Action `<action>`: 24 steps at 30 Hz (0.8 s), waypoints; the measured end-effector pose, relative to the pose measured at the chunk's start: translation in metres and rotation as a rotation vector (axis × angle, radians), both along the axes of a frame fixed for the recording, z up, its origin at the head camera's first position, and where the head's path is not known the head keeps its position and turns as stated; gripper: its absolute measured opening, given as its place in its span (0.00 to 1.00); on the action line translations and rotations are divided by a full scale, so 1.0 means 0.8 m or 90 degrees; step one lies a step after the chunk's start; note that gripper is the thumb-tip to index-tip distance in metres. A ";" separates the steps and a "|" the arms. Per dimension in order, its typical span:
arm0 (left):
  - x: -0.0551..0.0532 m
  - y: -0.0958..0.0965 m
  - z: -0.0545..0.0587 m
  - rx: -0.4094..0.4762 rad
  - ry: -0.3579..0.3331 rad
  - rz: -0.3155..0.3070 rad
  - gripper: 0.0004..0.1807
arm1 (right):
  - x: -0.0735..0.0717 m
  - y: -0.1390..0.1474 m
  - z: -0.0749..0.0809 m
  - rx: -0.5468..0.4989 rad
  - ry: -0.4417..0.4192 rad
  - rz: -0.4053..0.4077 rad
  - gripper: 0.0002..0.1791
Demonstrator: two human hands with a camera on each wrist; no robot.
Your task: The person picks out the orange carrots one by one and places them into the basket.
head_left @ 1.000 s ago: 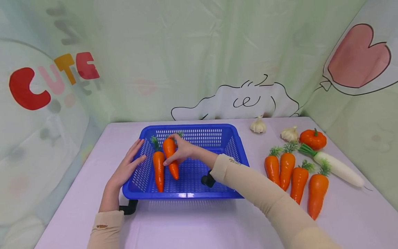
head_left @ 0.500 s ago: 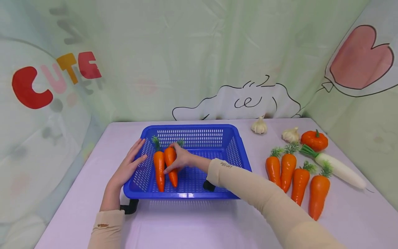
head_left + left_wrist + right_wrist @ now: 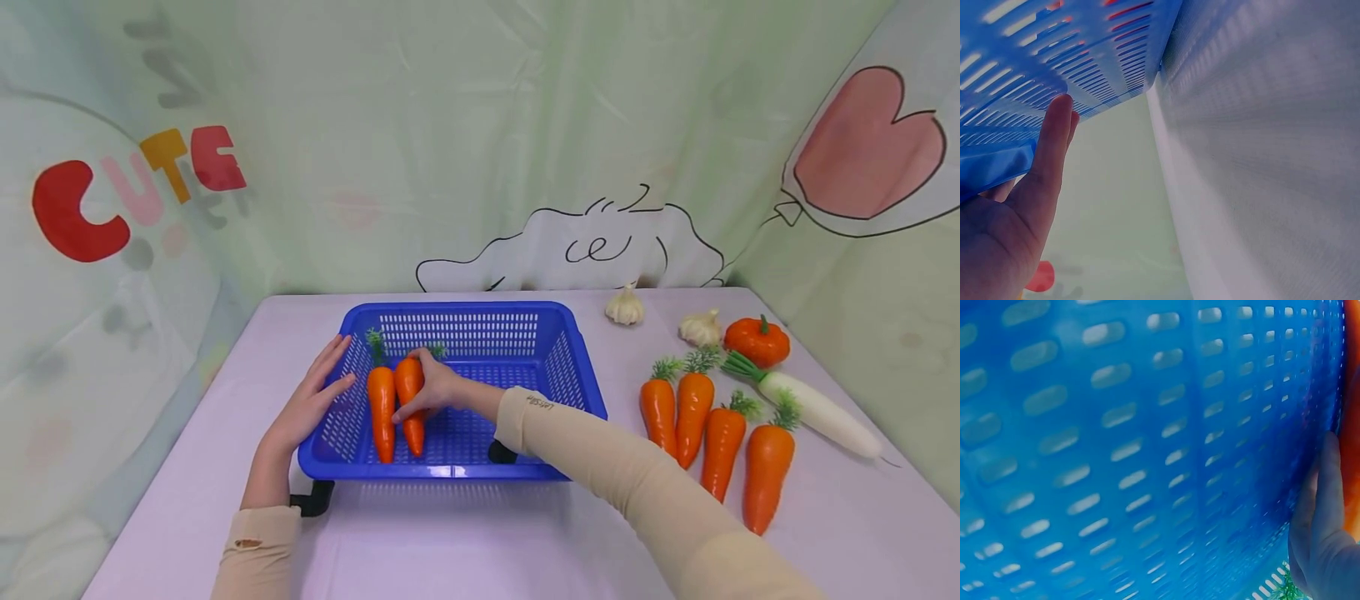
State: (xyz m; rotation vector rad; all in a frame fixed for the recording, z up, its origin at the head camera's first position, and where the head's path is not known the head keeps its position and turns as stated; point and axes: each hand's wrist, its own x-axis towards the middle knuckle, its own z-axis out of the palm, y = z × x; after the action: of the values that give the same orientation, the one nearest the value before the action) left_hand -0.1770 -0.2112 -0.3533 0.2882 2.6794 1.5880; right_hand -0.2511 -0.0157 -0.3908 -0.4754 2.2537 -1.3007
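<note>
Two hands are working at a blue basket (image 3: 577,379) on a lilac desk (image 3: 465,542). Leftmost, the left hand (image 3: 307,408) is resting flat against the basket's outer left wall, fingers straight and holding nothing. Just right of it, inside the basket, one carrot (image 3: 381,410) is lying lengthwise. Touching that one on its right, a second carrot (image 3: 409,398) is lying under the right hand (image 3: 435,385), whose grip is curling around its thick upper half, just below the green top. It is looking like a light, stiff, smooth plastic model, probably a little slippery; the broad shoulder seems the surest hold. Well to the right, four more carrots (image 3: 705,429) are lying on the desk.
</note>
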 end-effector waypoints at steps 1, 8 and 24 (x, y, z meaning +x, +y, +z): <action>0.002 0.002 0.002 -0.001 0.000 0.000 0.31 | 0.000 0.000 0.000 -0.001 0.001 0.001 0.48; -0.001 0.001 -0.002 -0.005 -0.003 -0.002 0.31 | -0.002 0.005 -0.001 0.009 -0.015 0.007 0.49; -0.026 -0.021 -0.041 -0.018 0.018 0.001 0.32 | -0.009 0.015 0.008 -0.075 -0.072 -0.007 0.48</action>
State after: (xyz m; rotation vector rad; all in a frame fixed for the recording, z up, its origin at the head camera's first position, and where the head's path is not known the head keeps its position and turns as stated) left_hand -0.1974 -0.2284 -0.3864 0.3103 2.7213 1.5574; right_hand -0.2585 -0.0040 -0.3842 -0.4196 2.0989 -1.4357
